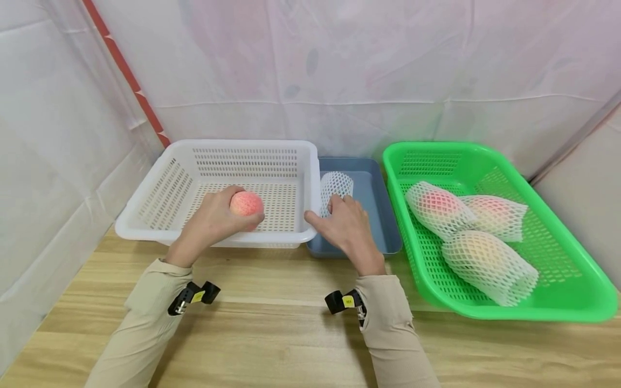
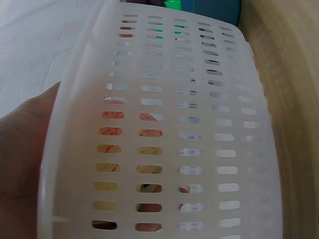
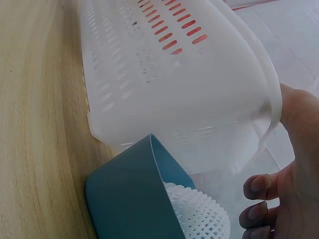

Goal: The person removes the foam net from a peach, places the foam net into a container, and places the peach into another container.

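Note:
A pink and yellow peach [image 1: 246,203] is gripped between the thumb and fingers of my left hand [image 1: 209,216], inside the white slotted basket [image 1: 311,161]. Through the basket's slots in the left wrist view, parts of the peach [image 2: 110,131] show. My right hand [image 1: 350,225] hovers over the blue-grey tray [image 1: 372,188], its fingers loosely bent and holding nothing. Its thumb lies at the white basket's right rim. Just beyond those fingers, a white foam net sleeve [image 1: 336,184] rests in the tray; the right wrist view shows the sleeve [image 3: 202,214] below the fingertips.
On the right, a green basket [image 1: 582,264] holds three peaches in foam nets, one [image 1: 487,264] nearest the front. The tray stands between the two baskets on a wooden table [image 1: 271,323]. White sheeting [image 1: 359,64] hangs behind and at the sides.

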Action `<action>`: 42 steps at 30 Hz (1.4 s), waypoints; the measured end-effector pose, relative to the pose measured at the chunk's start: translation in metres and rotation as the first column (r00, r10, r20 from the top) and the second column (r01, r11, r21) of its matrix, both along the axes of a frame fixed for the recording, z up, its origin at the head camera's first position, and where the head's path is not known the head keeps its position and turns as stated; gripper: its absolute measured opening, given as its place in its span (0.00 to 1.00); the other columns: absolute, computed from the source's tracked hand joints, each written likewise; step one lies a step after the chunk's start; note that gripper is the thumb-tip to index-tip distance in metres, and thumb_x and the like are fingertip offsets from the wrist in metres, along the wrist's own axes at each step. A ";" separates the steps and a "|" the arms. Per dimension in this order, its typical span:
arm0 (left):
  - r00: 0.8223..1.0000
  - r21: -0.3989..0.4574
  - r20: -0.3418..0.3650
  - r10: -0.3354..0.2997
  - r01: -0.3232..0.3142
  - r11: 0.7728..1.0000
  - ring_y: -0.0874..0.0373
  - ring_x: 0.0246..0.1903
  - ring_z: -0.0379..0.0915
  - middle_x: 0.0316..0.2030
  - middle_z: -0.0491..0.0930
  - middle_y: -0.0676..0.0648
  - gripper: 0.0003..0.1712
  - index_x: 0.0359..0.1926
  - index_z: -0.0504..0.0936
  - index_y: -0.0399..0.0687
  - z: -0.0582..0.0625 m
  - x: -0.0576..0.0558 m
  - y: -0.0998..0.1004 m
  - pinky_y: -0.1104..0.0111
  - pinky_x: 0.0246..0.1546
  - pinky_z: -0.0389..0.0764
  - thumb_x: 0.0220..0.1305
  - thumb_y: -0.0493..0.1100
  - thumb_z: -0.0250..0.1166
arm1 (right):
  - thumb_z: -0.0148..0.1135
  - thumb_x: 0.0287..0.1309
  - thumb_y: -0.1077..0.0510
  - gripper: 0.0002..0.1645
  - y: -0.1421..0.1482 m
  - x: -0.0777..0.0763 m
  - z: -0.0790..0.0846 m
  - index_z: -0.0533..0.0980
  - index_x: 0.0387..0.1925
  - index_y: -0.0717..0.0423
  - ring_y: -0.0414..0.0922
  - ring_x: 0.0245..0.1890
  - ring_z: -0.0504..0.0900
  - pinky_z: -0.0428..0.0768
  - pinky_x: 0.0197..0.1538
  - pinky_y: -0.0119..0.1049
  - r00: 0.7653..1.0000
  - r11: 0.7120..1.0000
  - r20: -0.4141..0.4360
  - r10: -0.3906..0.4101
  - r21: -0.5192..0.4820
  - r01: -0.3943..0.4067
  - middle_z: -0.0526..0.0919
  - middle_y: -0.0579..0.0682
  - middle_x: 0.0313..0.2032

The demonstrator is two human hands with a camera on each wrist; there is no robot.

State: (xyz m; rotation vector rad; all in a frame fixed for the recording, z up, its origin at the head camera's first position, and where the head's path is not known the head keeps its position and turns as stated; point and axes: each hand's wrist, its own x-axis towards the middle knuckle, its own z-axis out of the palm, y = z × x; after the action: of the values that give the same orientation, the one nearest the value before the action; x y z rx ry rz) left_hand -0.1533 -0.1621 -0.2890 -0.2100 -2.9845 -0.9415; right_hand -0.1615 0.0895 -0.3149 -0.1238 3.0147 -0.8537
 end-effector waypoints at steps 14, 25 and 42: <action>0.990 -0.089 0.139 -0.024 0.037 0.995 0.50 0.35 0.77 0.42 0.80 0.39 0.42 0.55 0.73 0.36 -0.002 -0.006 -0.001 0.63 0.31 0.78 0.48 0.62 0.70 | 0.55 0.51 0.34 0.28 -0.002 0.001 0.000 0.69 0.30 0.56 0.51 0.30 0.67 0.66 0.31 0.39 1.000 0.999 0.007 -0.004 -0.034 0.004 0.70 0.55 0.30; 0.971 -0.139 0.236 -0.019 0.054 0.989 0.47 0.41 0.75 0.46 0.78 0.37 0.47 0.59 0.70 0.34 -0.003 -0.009 -0.001 0.59 0.35 0.77 0.52 0.68 0.64 | 0.56 0.52 0.35 0.27 -0.001 0.002 0.000 0.70 0.30 0.56 0.50 0.30 0.67 0.67 0.30 0.39 1.000 0.998 0.021 0.017 -0.068 -0.016 0.71 0.54 0.30; 0.952 -0.180 0.304 -0.032 0.090 0.980 0.47 0.39 0.72 0.44 0.78 0.35 0.41 0.55 0.71 0.33 -0.003 -0.012 -0.001 0.59 0.35 0.74 0.61 0.66 0.57 | 0.56 0.57 0.40 0.23 0.000 -0.001 -0.004 0.68 0.26 0.57 0.47 0.27 0.67 0.66 0.27 0.36 0.995 0.980 0.007 0.100 -0.172 -0.097 0.69 0.51 0.26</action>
State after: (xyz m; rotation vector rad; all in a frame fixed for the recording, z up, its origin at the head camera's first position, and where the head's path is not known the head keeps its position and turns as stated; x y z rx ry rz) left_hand -0.1649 -0.1627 -0.2916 -0.1751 -3.3715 -0.7489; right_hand -0.1623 0.0891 -0.3184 -0.2635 2.8882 -1.0976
